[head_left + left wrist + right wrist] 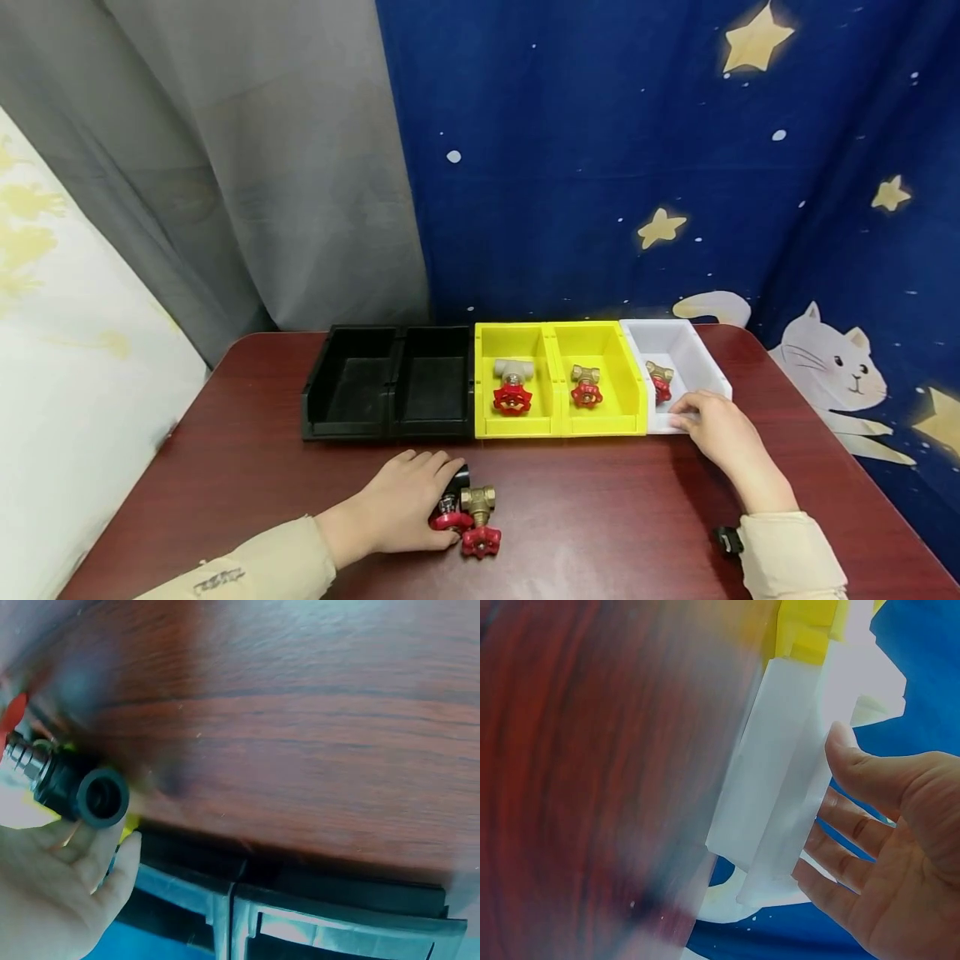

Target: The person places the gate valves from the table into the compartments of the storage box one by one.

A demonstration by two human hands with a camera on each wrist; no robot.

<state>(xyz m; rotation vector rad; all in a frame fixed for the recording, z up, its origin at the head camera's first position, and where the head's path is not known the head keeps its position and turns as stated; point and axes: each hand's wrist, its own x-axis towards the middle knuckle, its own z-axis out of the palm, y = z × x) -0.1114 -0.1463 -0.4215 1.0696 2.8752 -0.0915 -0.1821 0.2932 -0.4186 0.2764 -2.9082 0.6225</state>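
Observation:
My left hand (408,504) grips a black valve (79,784) with a red handwheel (452,522), low over the near middle of the table. Its fingers lie across the black body and the thumb is by the wheel. Right beside it is a brass valve (478,504) with a red handwheel. At the right, my right hand (718,425) reaches over the front of the white bin (693,354), fingers slightly bent and nothing between them. Inside that bin lies another brass valve with a red handwheel (661,385), just off the fingertips.
Two yellow bins stand left of the white one. The left yellow bin (486,427) holds a grey valve (513,368), the right yellow bin (626,423) a brass valve (586,375). Two black bins (348,429) end the row at the left. Curtains (562,208) hang behind the table.

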